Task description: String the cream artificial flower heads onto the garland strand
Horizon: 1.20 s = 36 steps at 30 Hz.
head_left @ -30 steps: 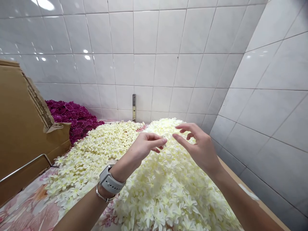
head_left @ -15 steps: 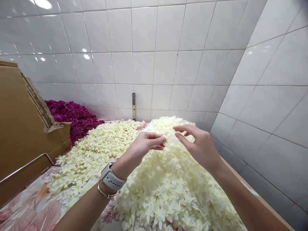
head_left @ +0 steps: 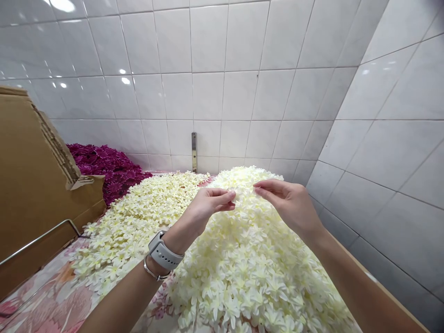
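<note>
My left hand is raised over the large heap of white artificial flowers, thumb and fingers pinched. A pale bit at its fingertips looks like a white flower, though it blends into the heap behind. To its right, my right hand is also closed in a pinch, its fingertips a short gap away from the left ones. Whatever those right fingers hold, if anything, is too small to make out. A watch with a pale strap and a thin bracelet circle my left wrist.
Smaller, flatter white flowers spread to the left, with a purple flower pile behind. A cardboard box and a bent metal rod stand at left. Tiled walls close off the back and right. Floral cloth lies underneath.
My right thumb and fingers, apart before, have come together in a pinch. My left hand stays pinched and has shifted slightly left and up. The view has moved a little.
</note>
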Motion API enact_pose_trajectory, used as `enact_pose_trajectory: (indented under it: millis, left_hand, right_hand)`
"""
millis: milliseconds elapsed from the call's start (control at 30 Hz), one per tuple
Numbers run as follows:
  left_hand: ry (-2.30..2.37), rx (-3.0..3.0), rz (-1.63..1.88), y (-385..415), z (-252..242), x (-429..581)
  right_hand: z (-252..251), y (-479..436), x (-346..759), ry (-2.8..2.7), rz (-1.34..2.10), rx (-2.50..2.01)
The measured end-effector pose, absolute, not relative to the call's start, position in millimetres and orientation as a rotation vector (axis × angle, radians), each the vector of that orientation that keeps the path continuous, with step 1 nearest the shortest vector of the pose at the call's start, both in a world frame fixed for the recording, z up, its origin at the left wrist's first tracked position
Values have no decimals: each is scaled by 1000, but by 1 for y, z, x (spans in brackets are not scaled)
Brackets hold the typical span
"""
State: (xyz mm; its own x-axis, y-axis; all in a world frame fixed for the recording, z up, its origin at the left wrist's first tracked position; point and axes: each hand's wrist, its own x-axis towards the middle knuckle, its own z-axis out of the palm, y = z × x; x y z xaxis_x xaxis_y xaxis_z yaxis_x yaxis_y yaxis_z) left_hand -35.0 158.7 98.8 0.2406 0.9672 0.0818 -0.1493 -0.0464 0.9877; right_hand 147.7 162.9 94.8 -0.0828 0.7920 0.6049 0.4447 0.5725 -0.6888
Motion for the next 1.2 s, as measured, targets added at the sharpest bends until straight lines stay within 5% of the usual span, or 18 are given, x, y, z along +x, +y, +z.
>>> enact_pose_trajectory:
  millis: [133,467,700,1200]
  left_hand:
    - [925,1272,1119,162,97,-36]
    - [868,1360,1008,151,105,-35]
    - [869,1327,1058,155,102,-35]
    - [773,1334,1016,150,104,-36]
  right_hand:
    - [94,163,147,-1832,118,-1043]
    - [101,152,140,-1974,614,-891]
    - [96,159,145,-1761,76,-1081]
    - [99,150,138,-1930,358,-887]
